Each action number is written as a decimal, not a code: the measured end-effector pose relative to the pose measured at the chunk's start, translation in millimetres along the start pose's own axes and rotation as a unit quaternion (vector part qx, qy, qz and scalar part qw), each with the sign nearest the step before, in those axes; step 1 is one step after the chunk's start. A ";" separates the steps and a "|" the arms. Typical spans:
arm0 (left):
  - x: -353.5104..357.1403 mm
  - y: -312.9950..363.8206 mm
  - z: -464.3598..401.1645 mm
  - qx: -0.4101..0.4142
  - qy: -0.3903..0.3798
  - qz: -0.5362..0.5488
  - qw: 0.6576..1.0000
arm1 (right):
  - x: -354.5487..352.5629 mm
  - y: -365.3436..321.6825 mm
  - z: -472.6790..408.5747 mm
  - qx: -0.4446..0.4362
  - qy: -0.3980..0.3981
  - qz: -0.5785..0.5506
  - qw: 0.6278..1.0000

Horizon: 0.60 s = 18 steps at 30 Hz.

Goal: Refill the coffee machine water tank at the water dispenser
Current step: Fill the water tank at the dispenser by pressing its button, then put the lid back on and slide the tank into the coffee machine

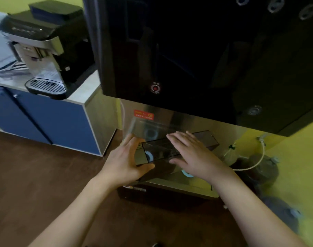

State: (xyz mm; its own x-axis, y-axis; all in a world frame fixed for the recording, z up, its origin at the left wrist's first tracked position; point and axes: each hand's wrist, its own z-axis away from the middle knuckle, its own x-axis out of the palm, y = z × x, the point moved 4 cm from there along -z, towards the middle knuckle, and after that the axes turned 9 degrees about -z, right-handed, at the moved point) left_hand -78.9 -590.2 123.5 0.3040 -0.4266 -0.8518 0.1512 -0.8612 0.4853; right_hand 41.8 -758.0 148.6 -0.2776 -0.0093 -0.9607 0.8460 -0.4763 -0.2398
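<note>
Clear plastic forms the water tank (pixel 152 139), which is set in the steel recess of the black water dispenser (pixel 196 50), under its front panel. Its dark lid (pixel 162 148) is covered by the right hand (pixel 193 154), laid flat with fingers straight and together. The tank's left end is gripped by the left hand (pixel 127 163), thumb curled beneath and fingers against the side. The coffee machine (pixel 40 47) is seen well apart on the table (pixel 84 93) at the left.

Blue-doored cabinet (pixel 50 120) on dark wood floor (pixel 27 175), tied plastic bag (pixel 229 155) by the yellow wall (pixel 294 157)
</note>
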 end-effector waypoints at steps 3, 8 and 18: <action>-35.3 -37.8 18.1 0.011 0.008 0.002 1.000 | -2.9 -51.8 -24.4 0.008 -0.023 -0.027 0.999; -93.3 -124.2 52.2 0.005 0.002 -0.005 1.000 | 9.2 -142.4 -85.6 -0.005 -0.034 -0.034 0.999; -181.0 -273.8 79.2 -0.050 0.005 -0.073 0.996 | 35.1 -271.3 -221.4 -0.078 -0.034 -0.025 0.996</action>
State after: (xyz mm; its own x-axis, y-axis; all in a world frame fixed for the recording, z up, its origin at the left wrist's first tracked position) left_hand -249.8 -299.1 129.2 0.2813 -0.2957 -0.9129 0.2868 -0.8819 0.3741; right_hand -96.7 -434.4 148.9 -0.3464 -0.0509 -0.9367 0.8893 -0.3355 -0.3107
